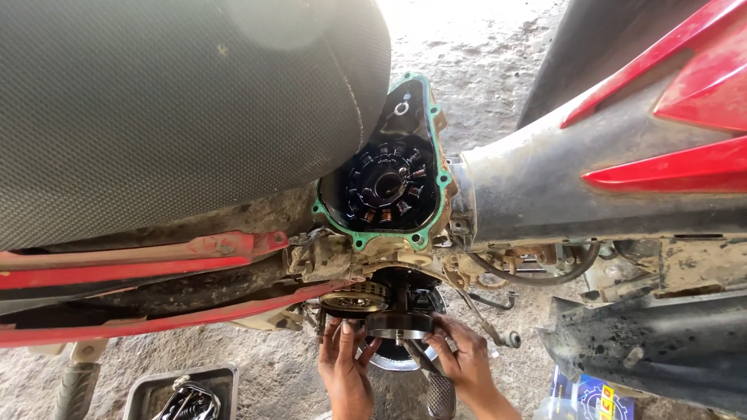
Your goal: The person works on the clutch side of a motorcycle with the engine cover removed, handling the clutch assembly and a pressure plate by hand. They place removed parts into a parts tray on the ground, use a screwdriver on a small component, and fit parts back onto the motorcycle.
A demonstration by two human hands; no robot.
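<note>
Head view looks down past a motorcycle seat (pixel 179 109) and red body panels (pixel 661 101) to the open side of the engine. Both hands work at a round, dark steel flywheel rotor (pixel 399 323) that sits low at the engine's side, just below the crankcase opening. The rotor is a short, thick drum: black on its outer wall, with a paler machined rim along its lower edge and a small bright hub at the middle. Just left of it, touching or nearly so, is a gear ring (pixel 354 296) with a brassy, finely toothed face.

The left hand (pixel 342 362) reaches up from below, its fingers spread and their tips laid on the rotor's left underside; its grip is apart, not closed round anything. The right hand (pixel 461 354) comes in from the right, fingers curled against the rotor's right edge, clamped lightly on it.

Above, the removed side cover (pixel 389 167) leans by the seat, showing a black stator with coils in a ring and a green gasket round its rim. A metal tray (pixel 183 393) with tools lies on the dirt floor (pixel 272 365).
</note>
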